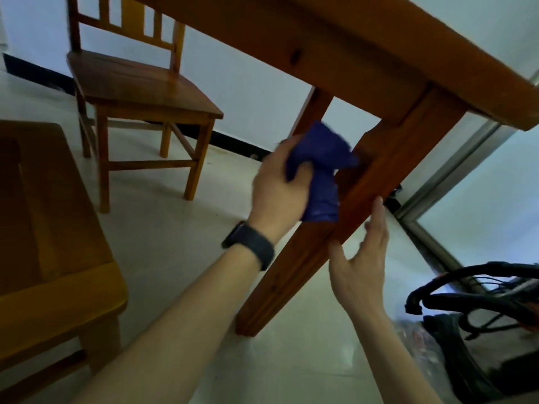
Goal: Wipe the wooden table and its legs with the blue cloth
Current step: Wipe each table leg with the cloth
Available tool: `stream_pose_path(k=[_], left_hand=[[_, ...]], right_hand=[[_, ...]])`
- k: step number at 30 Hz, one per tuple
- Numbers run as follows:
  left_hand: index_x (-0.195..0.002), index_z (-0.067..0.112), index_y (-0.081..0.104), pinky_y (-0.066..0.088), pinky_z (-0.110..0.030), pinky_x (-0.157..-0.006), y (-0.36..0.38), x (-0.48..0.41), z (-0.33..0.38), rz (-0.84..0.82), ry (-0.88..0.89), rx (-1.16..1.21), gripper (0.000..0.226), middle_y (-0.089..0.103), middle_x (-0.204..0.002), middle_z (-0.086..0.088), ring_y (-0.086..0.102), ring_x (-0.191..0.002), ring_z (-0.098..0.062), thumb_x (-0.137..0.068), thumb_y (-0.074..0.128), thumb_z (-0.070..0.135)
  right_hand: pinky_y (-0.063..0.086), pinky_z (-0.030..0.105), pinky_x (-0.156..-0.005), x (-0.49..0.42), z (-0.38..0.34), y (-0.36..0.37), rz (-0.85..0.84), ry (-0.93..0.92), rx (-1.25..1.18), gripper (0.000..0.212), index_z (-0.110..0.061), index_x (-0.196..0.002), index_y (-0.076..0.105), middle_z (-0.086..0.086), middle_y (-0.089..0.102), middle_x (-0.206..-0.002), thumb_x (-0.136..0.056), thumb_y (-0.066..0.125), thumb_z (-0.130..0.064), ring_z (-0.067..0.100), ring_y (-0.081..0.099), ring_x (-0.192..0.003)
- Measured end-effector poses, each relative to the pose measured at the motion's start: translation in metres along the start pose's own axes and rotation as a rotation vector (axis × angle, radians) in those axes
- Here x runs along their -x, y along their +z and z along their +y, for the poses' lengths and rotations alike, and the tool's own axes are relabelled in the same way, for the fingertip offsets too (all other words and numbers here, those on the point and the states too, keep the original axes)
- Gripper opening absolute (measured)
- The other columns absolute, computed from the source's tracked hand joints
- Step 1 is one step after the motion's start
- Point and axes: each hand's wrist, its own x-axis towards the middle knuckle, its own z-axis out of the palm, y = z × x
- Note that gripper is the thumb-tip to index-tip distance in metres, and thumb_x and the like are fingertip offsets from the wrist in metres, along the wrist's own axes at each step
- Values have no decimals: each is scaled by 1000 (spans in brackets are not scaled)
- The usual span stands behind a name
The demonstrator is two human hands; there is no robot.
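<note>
The wooden table [335,48] fills the upper right, seen from low down. Its near leg [329,237] slants down to the tiled floor. My left hand [280,185], with a dark band on the wrist, grips the bunched blue cloth [320,170] and presses it against the upper left face of that leg. My right hand [361,258] rests on the leg's right edge lower down, fingers straight, thumb against the wood. A second table leg [313,112] shows behind the cloth.
A wooden chair [140,91] stands at the back left by the white wall. Another wooden seat [52,243] is close at the left. Black cables and dark equipment [472,298] lie on the floor at the lower right, beside a metal door frame [449,182].
</note>
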Motion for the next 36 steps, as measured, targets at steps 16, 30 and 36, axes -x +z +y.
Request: stream_pose_path(k=[16, 30, 36], left_hand=[[-135, 30, 53, 44, -30, -98, -94, 119, -183, -187, -607, -591, 40, 62, -128, 1, 57, -105, -12, -101, 40, 13], [-121, 32, 56, 54, -36, -86, -43, 163, -240, -373, -793, -557, 33, 68, -109, 2, 64, -90, -14, -100, 44, 54], [-139, 31, 43, 49, -33, -87, -71, 145, -280, -304, -811, -697, 41, 61, -126, -3, 60, -101, -19, -100, 45, 20]], right_hand=[[39, 30, -103, 71, 45, 37, -325, 127, 135, 88, -54, -145, -23, -14, -2, -165, -102, 48, -24, 24, 34, -144], [39, 32, -107, 94, 70, 73, -321, 119, 128, 93, -47, -146, -26, -14, -18, -162, -100, 47, -13, 26, 23, -148], [35, -7, -60, 118, 95, 86, -450, 292, 121, 100, -49, -144, -28, -15, -18, -162, -97, 46, -2, 21, 40, -137]])
